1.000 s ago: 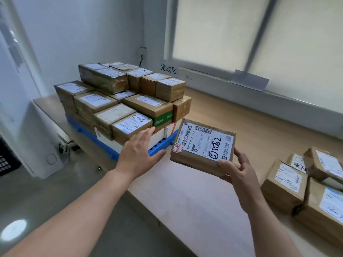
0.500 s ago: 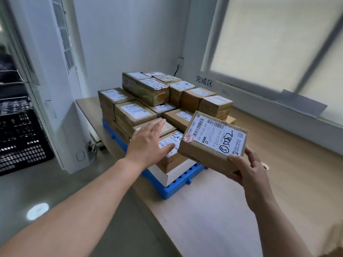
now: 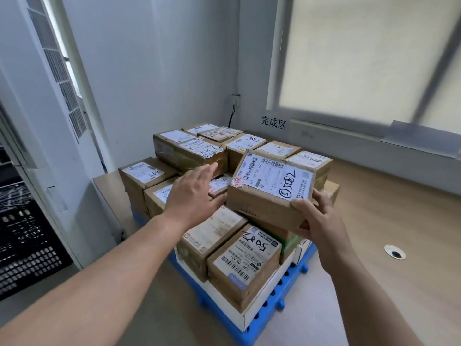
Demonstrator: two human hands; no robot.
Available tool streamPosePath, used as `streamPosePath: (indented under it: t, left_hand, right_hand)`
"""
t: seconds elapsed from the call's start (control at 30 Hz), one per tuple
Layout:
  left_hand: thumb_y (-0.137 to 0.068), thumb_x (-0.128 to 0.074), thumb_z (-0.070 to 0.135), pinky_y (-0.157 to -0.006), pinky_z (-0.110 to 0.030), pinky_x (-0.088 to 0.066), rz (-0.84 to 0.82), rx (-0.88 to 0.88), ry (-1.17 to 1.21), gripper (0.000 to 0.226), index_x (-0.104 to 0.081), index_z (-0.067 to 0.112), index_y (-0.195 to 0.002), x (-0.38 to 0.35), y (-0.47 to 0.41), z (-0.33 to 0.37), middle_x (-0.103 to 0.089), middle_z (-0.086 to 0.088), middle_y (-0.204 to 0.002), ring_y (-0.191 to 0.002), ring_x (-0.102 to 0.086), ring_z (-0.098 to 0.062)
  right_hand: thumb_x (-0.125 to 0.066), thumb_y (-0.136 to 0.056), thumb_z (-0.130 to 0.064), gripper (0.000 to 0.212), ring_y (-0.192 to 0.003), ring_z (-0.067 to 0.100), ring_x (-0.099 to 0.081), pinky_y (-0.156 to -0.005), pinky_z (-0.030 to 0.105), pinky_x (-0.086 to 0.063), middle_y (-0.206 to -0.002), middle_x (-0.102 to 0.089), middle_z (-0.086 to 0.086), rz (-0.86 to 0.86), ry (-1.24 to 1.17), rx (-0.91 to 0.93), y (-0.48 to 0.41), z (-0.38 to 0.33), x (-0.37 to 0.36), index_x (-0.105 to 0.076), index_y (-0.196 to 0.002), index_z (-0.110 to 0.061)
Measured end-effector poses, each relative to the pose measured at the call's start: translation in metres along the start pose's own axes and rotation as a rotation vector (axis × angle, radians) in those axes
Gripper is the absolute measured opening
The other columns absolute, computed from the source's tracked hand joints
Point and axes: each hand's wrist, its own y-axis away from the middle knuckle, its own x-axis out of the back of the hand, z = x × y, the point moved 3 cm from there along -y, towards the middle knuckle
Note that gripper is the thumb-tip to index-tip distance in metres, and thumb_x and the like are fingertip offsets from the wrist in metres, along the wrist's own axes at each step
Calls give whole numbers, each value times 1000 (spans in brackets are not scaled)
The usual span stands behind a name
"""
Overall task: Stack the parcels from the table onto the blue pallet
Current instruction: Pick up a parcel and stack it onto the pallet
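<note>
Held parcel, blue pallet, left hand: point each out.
held parcel (image 3: 272, 182), head view, on its white shipping label.
blue pallet (image 3: 289, 283), head view, on its perforated right side.
left hand (image 3: 192, 196), head view, on the back of the hand.

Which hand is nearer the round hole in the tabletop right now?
Right. The right hand, gripping the parcel, is to the left of the hole; the left hand is farther left, open over the stacked parcels.
</note>
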Motion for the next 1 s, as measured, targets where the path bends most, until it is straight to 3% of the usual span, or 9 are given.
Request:
streamPosePath:
  t: [0.17, 0.33, 0.67, 0.83, 1.0]
  left_hand:
    - [-88, -57, 48, -113, -37, -24, -3, -3, -1, 75, -22, 23, -150, -4, -32, -28, -32, 0, -153, -139, -28, -18]
    - [-89, -56, 48, -113, -38, -25, -34, -70, -15, 74, -22, 21, -149, -10, -65, -56, -32, -2, -152, -139, -29, -20]
    - [-86, -54, 57, -118, -32, -14, -160, -319, 15, 87, -10, 20, -152, -25, -124, -91, -20, 0, -158, -145, -17, -15]
    - [-84, -57, 59, -119, -30, -7, -262, -396, 42, 97, -1, 21, -152, -37, -142, -106, -10, 2, -160, -146, -8, -13]
    - [-86, -55, 58, -118, -30, -7, -344, -452, 76, 94, 2, 25, -152, -49, -155, -119, -11, 3, -160, -146, -8, -13]
  right_hand:
    - [-71, -83, -31, 64, -99, 21, -65, -85, 48, -56, -111, -67, -2, 44, 59, -52, -27, 11, -24, -44, -140, -25]
    - [-69, -83, -35, 61, -96, 22, -63, -76, 37, -55, -109, -66, 0, 103, 95, -98, -45, 17, -46, -45, -138, -27]
    - [-68, -82, -35, 58, -99, 22, -61, -84, 44, -56, -112, -62, 1, 301, 157, -189, -72, 13, -90, -47, -136, -27]
    - [-65, -84, -38, 53, -97, 20, -62, -79, 40, -57, -109, -63, 0, 328, 266, -213, -87, 7, -115, -47, -133, -25]
    - [-57, -85, -52, 42, -90, 22, -64, -78, 38, -54, -104, -67, 8, 342, 419, -321, -94, 10, -131, -62, -104, -15]
